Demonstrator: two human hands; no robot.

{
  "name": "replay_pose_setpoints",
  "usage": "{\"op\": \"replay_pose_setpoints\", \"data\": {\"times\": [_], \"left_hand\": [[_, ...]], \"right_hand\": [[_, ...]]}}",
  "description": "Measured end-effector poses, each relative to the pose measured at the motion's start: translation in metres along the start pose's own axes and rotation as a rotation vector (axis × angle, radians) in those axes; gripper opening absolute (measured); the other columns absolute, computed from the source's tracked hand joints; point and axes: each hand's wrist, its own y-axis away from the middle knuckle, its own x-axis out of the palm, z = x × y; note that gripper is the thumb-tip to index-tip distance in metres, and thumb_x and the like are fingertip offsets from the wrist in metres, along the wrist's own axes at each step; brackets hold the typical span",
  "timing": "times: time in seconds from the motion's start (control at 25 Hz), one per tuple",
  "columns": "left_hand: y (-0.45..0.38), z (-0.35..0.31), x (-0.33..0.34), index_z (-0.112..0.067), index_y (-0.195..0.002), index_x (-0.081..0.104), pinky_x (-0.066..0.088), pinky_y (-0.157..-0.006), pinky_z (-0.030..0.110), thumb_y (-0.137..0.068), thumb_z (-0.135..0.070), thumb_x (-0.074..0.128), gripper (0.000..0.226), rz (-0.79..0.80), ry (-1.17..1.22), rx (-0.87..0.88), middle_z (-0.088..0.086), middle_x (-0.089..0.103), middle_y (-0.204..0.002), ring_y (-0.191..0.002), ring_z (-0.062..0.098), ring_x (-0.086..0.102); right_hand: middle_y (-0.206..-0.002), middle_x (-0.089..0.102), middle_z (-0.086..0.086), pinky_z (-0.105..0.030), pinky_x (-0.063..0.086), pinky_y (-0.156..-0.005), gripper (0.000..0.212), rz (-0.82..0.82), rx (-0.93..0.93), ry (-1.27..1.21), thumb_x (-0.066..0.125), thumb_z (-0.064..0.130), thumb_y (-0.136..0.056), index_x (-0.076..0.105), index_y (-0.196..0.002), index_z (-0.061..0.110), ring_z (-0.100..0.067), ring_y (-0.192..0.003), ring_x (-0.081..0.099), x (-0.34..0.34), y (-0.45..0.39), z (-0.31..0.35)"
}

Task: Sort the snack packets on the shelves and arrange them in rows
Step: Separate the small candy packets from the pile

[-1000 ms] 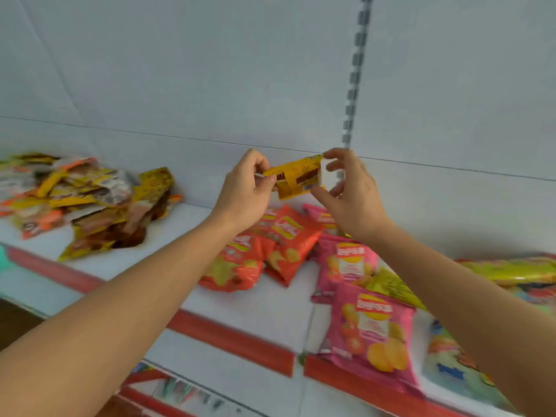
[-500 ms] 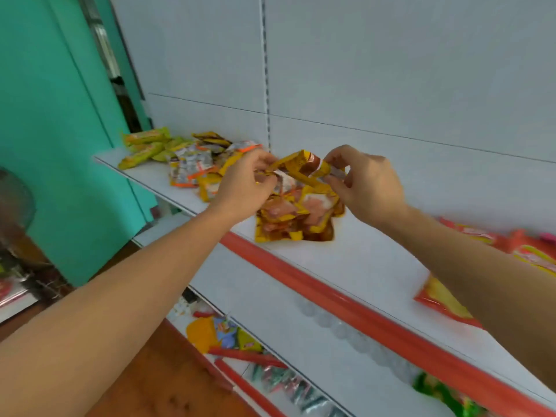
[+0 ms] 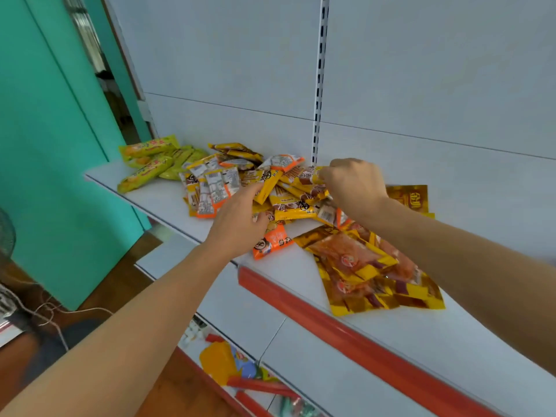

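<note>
1. Head view, far left of the frame: a teal wall point(image 3: 45, 145) stands beside the white shelf point(image 3: 294, 275).
2. At the shelf's upper-left end lie green-yellow packets point(image 3: 147, 164), apart from the main heap.
3. Left of centre, the left hand point(image 3: 237, 221) rests with relaxed, extended fingers on the mixed pile of small packets point(image 3: 240, 182), gripping nothing.
4. Right of centre, the right hand point(image 3: 353, 183) pinches a yellow packet point(image 3: 310, 176) at the pile's top with curled fingers.
5. Lower right, large yellow-and-red packets point(image 3: 367, 272) lie flat near the shelf's red edge strip point(image 3: 346, 329).
</note>
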Motion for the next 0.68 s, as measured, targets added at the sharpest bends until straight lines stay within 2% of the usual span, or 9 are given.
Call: {"op": "replay_pose_setpoints", "data": {"times": [0.04, 0.12, 0.2, 0.28, 0.32, 0.36, 0.44, 0.56, 0.68], "left_hand": [[-0.014, 0.008, 0.000, -0.015, -0.149, 0.043, 0.044, -0.099, 0.040, -0.094, -0.013, 0.058, 0.057, 0.007, -0.001, 0.007, 0.008, 0.055, -0.143, -0.127, 0.028, 0.054], [-0.040, 0.025, 0.003, -0.015, -0.153, 0.038, 0.043, -0.104, 0.040, -0.097, -0.016, 0.056, 0.058, 0.045, -0.026, 0.033, 0.006, 0.049, -0.150, -0.133, 0.026, 0.050], [-0.058, 0.040, 0.008, -0.016, -0.152, 0.039, 0.041, -0.108, 0.040, -0.099, -0.020, 0.055, 0.056, 0.082, -0.051, 0.094, 0.004, 0.047, -0.152, -0.137, 0.023, 0.047], [-0.068, 0.052, 0.011, -0.016, -0.147, 0.043, 0.042, -0.107, 0.042, -0.099, -0.022, 0.054, 0.050, 0.094, -0.111, 0.178, 0.003, 0.052, -0.146, -0.134, 0.024, 0.049], [-0.069, 0.058, 0.013, -0.016, -0.148, 0.043, 0.039, -0.111, 0.047, -0.100, -0.025, 0.052, 0.050, 0.102, -0.180, 0.225, 0.003, 0.050, -0.148, -0.139, 0.025, 0.045], [-0.070, 0.062, 0.013, -0.017, -0.150, 0.041, 0.033, -0.116, 0.053, -0.100, -0.029, 0.051, 0.052, 0.105, -0.246, 0.265, 0.002, 0.045, -0.154, -0.146, 0.024, 0.036], [-0.074, 0.066, 0.010, -0.018, -0.154, 0.035, 0.020, -0.121, 0.060, -0.101, -0.034, 0.049, 0.057, 0.117, -0.293, 0.318, 0.000, 0.035, -0.162, -0.154, 0.020, 0.020], [-0.079, 0.059, 0.004, -0.018, -0.156, 0.032, 0.015, -0.121, 0.057, -0.102, -0.037, 0.046, 0.060, 0.146, -0.273, 0.387, 0.000, 0.030, -0.164, -0.155, 0.018, 0.015], [-0.080, 0.040, 0.001, -0.018, -0.158, 0.027, 0.013, -0.122, 0.061, -0.101, -0.044, 0.041, 0.063, 0.164, -0.308, 0.479, 0.000, 0.020, -0.167, -0.156, 0.019, 0.008]], "right_hand": [[-0.064, 0.047, -0.004, -0.026, 0.027, -0.046, 0.033, 0.034, 0.005, 0.008, 0.079, -0.013, -0.054, 0.062, -0.069, 0.010, -0.030, -0.056, 0.057, 0.006, -0.012, 0.003], [-0.067, 0.053, -0.004, -0.022, 0.020, -0.045, 0.032, 0.060, 0.008, 0.006, 0.081, -0.011, -0.055, 0.067, -0.071, 0.013, -0.028, -0.053, 0.057, 0.022, -0.033, 0.010], [-0.068, 0.056, -0.001, -0.018, 0.015, -0.044, 0.025, 0.034, -0.017, -0.023, 0.086, 0.000, -0.064, 0.070, -0.072, 0.018, -0.027, -0.051, 0.058, 0.039, -0.050, 0.018], [-0.075, 0.061, 0.001, -0.021, 0.029, -0.042, 0.008, -0.004, -0.023, -0.097, 0.082, 0.022, -0.082, 0.074, -0.083, 0.023, -0.028, -0.061, 0.064, 0.052, -0.055, 0.022], [-0.082, 0.065, 0.001, -0.026, 0.040, -0.045, 0.008, -0.033, -0.015, -0.143, 0.072, 0.031, -0.092, 0.075, -0.092, 0.023, -0.028, -0.071, 0.067, 0.057, -0.054, 0.021], [-0.089, 0.067, 0.001, -0.032, 0.048, -0.050, 0.018, -0.052, -0.005, -0.173, 0.062, 0.036, -0.099, 0.073, -0.099, 0.023, -0.029, -0.079, 0.068, 0.059, -0.049, 0.018], [-0.100, 0.070, -0.002, -0.038, 0.055, -0.059, 0.025, -0.077, 0.007, -0.219, 0.052, 0.035, -0.103, 0.070, -0.111, 0.020, -0.030, -0.089, 0.067, 0.051, -0.033, 0.011], [-0.114, 0.069, -0.005, -0.042, 0.055, -0.071, 0.028, -0.075, 0.103, -0.209, 0.053, 0.029, -0.101, 0.065, -0.123, 0.016, -0.032, -0.100, 0.064, 0.029, -0.001, 0.004], [-0.122, 0.065, -0.006, -0.047, 0.052, -0.085, 0.033, -0.005, 0.351, -0.162, 0.056, 0.028, -0.096, 0.061, -0.128, 0.019, -0.033, -0.113, 0.056, 0.005, 0.037, 0.007]]}}
